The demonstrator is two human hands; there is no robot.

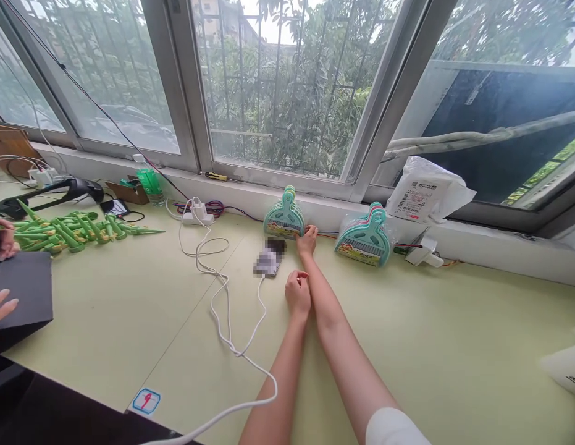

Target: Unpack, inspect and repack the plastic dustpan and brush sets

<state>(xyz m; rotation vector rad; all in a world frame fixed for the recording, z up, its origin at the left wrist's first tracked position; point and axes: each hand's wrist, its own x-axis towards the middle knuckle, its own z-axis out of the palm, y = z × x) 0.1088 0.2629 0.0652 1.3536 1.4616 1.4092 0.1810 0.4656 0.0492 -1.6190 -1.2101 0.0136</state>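
Observation:
My right hand (307,241) reaches to the wall below the window. Its fingers are closed at the lower right edge of a stack of small teal dustpan-and-brush sets (284,221) that leans upright against the wall. My left hand (297,292) is loosely curled beside my right wrist, with nothing visible in it. Just left of my hands lies a phone (270,257), its screen blurred, with a white cable (264,303) plugged into its end. Farther right, a second stack of dustpan-and-brush sets (365,238) in clear wrap leans on the wall.
A white packet (428,191) lies on the sill above a white plug adapter (425,252). A power strip (197,214) and looping cable are left of centre. At far left are green plastic pieces (78,230), a black headset (50,194) and another person's hands (4,238) by a dark case.

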